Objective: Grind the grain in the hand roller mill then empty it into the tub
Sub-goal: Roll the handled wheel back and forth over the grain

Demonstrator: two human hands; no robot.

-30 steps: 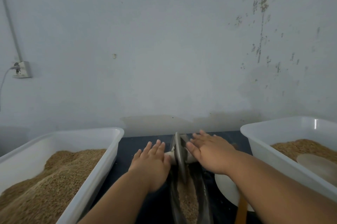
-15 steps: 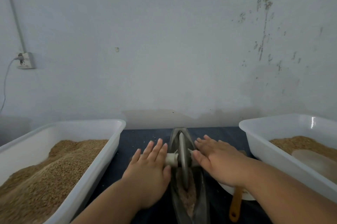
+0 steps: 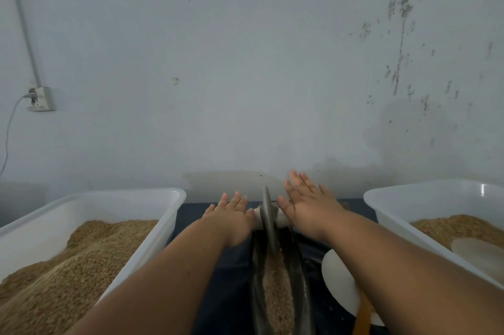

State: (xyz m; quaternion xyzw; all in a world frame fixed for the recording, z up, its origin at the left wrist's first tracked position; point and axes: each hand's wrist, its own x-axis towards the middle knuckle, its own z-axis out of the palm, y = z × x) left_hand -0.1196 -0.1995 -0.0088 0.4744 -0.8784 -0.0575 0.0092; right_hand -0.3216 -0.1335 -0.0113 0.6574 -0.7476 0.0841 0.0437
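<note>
Pressing flat left hand (image 3: 231, 216) and right hand (image 3: 309, 205) on the wheel axle (image 3: 283, 221) at the trough (image 3: 298, 274) far end; overshooting could scatter grain (image 3: 275, 288).

Roller wheel (image 3: 268, 221) farther along the trough (image 3: 298, 280)

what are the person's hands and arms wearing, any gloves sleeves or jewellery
Nothing that shows. The left hand and right hand are bare, with no gloves, rings, watch or wristband visible. The left forearm and right forearm are uncovered right to the frame's edge, with no sleeve in view.
</note>
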